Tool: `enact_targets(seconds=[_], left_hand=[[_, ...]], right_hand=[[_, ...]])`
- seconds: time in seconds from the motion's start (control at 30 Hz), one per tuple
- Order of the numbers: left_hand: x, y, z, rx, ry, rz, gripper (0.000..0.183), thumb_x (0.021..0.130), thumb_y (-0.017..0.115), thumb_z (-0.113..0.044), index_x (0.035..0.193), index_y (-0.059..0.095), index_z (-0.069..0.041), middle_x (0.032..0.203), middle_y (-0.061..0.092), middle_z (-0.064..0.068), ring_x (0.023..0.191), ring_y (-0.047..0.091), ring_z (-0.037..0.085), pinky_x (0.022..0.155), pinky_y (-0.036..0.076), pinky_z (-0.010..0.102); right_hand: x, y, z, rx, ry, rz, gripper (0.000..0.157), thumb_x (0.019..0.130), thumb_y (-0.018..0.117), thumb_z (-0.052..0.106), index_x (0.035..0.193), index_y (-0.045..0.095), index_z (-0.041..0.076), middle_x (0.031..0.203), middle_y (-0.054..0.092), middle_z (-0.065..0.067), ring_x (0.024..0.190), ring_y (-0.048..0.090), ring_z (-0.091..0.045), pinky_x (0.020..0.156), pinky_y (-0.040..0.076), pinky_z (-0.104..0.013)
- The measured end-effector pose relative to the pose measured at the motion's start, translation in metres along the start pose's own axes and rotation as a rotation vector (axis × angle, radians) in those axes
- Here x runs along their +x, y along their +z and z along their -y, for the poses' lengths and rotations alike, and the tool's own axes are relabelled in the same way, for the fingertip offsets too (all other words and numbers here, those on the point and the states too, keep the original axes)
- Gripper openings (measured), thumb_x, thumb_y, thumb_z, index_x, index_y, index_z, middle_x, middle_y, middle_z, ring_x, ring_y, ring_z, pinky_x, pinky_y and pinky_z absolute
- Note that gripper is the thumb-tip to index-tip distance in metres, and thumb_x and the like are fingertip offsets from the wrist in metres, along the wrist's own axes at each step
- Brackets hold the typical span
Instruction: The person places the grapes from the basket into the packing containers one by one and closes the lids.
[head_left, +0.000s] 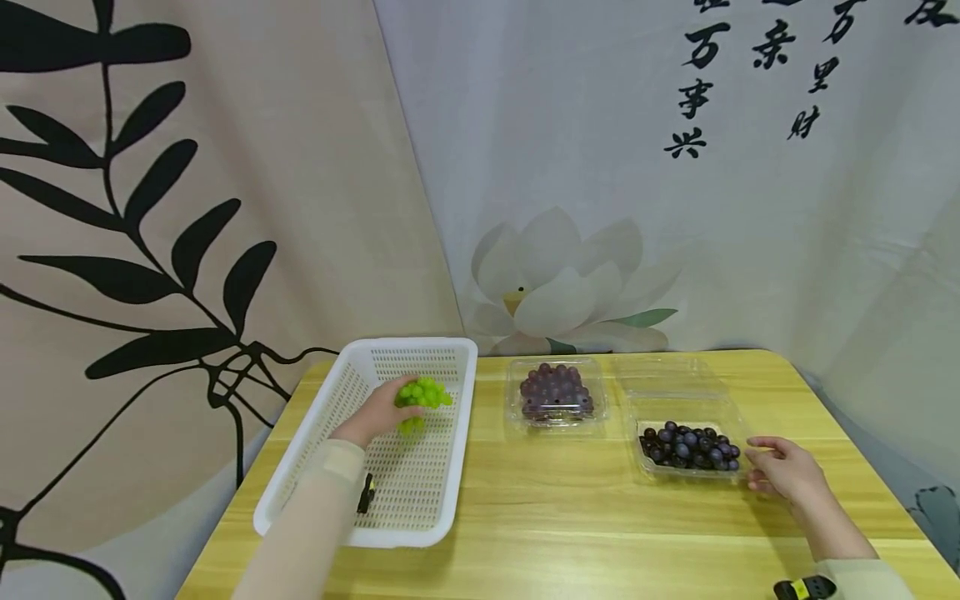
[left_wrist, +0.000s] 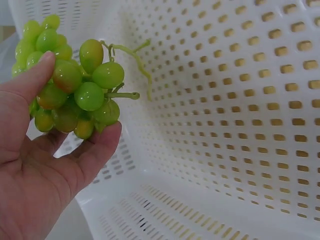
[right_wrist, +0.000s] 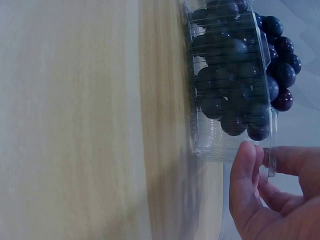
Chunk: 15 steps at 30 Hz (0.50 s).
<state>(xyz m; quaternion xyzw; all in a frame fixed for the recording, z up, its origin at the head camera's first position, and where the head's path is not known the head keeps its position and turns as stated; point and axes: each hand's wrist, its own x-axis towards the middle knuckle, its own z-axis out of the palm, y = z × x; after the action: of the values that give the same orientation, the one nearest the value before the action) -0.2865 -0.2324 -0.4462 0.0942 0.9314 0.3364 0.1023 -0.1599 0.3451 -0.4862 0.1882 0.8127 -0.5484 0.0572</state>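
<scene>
My left hand [head_left: 381, 412] holds a bunch of green grapes [head_left: 423, 393] over a white perforated basket [head_left: 467, 433]. In the left wrist view the thumb lies across the grapes [left_wrist: 90, 95] and the fingers curl under them, with bare stems sticking out to the right. At the right, my right hand [head_left: 791, 473] pinches the edge of a clear plastic clamshell box [head_left: 648, 467], whose lid stands open. Dark grapes [head_left: 690, 446] fill that box. Seen from the right wrist, the thumb and fingers [right_wrist: 245, 172] meet at the box's rim, and some grapes rise above it.
Between the basket and the open box stands another clear box [head_left: 516, 392], closed, with reddish-purple grapes [head_left: 557, 390] inside. Everything rests on a wood-grain table [head_left: 540, 508]. Behind its far edge hangs a printed curtain [head_left: 360, 208].
</scene>
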Motion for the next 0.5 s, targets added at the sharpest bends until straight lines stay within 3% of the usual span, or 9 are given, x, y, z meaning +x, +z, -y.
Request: enact_targets(seconds=[0.5], left_hand=[[0.005, -0.006, -0.013, -0.019, 0.048, -0.119, 0.061, 0.093, 0.061, -0.02, 0.146, 0.033, -0.01, 0.147, 0.037, 0.017, 0.133, 0.038, 0.038, 0.109, 0.032, 0.054]], right_hand=[[0.003, -0.002, 0.0, 0.014, 0.021, 0.015, 0.051, 0.099, 0.045, 0.016, 0.136, 0.03, -0.014, 0.087, 0.053, -0.008, 0.066, 0.062, -0.014, 0.063, 0.058, -0.032]])
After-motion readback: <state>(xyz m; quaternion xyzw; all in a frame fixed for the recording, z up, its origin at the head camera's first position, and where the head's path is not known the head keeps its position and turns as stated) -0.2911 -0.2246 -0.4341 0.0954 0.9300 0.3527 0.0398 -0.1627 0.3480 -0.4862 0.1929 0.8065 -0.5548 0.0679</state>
